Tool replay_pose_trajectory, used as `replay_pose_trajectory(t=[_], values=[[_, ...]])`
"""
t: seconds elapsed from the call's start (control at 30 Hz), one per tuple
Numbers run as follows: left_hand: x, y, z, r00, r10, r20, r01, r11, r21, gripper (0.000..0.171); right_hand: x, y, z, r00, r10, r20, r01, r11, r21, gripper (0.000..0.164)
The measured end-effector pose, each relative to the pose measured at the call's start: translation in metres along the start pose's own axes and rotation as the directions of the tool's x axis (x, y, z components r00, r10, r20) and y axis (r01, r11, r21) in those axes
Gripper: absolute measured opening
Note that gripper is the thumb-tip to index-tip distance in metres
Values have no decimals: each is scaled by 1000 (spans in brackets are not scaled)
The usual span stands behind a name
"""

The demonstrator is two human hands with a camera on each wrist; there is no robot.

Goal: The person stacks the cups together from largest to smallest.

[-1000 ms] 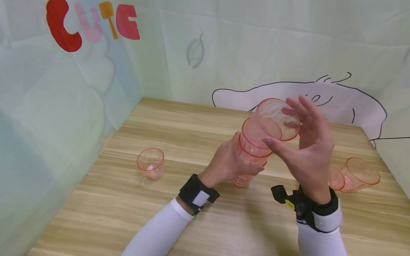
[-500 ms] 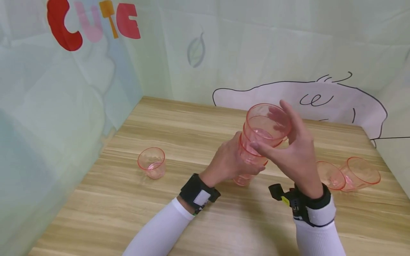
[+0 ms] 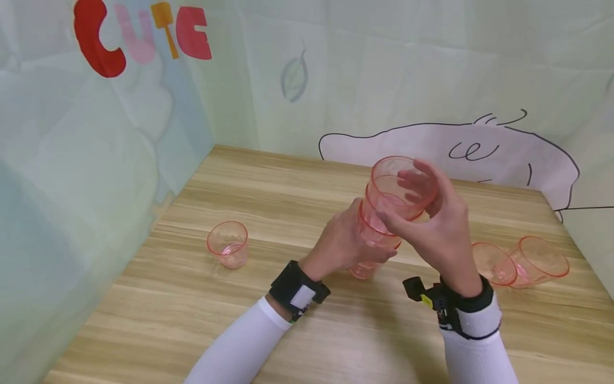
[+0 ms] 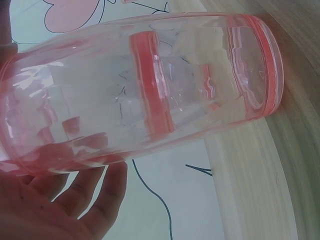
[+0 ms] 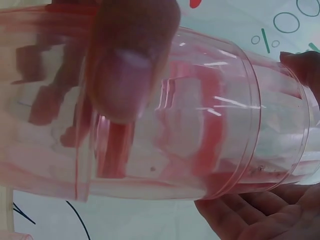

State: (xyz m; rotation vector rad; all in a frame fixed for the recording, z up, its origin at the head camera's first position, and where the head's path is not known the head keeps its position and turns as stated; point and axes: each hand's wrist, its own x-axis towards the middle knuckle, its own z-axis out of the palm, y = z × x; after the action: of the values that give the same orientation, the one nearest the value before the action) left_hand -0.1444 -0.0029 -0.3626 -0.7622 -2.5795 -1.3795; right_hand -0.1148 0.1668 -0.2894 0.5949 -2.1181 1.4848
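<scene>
My left hand (image 3: pixel 338 240) grips a tilted stack of clear pink plastic cups (image 3: pixel 376 221) above the table, fingers and thumb around its middle. At the stack's upper end, my right hand (image 3: pixel 441 229) holds the top cup (image 3: pixel 390 184), thumb at its near side and fingers at the far side. That cup's lower part sits inside the cup below. In the left wrist view the stack (image 4: pixel 190 75) lies across the picture over curled fingers (image 4: pixel 100 195). The right wrist view shows my thumb (image 5: pixel 125 80) pressed against a cup wall.
One pink cup (image 3: pixel 229 250) stands upright on the wooden table (image 3: pixel 182 309) to the left. To the right, behind my right wrist, two more cups (image 3: pixel 539 261) stand close together. Printed cloth walls (image 3: pixel 384 74) rise along the table's back and left sides.
My right hand has moved left and slightly down, bringing the top cup from above the stack into its upper end. During the last half second both hands stay nearly still.
</scene>
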Motion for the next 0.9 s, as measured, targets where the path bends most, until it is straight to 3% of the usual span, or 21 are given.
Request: replay_pose_trajectory(t=[0.4, 0.9], values=[[0, -1, 1, 1000, 6, 3, -6, 1000, -30, 86, -4, 3, -4, 999, 31, 37, -32, 999, 32, 89], [0, 1, 2, 999, -33, -10, 32, 999, -18, 81, -10, 9, -22, 996, -5, 90, 17, 991, -130, 86]])
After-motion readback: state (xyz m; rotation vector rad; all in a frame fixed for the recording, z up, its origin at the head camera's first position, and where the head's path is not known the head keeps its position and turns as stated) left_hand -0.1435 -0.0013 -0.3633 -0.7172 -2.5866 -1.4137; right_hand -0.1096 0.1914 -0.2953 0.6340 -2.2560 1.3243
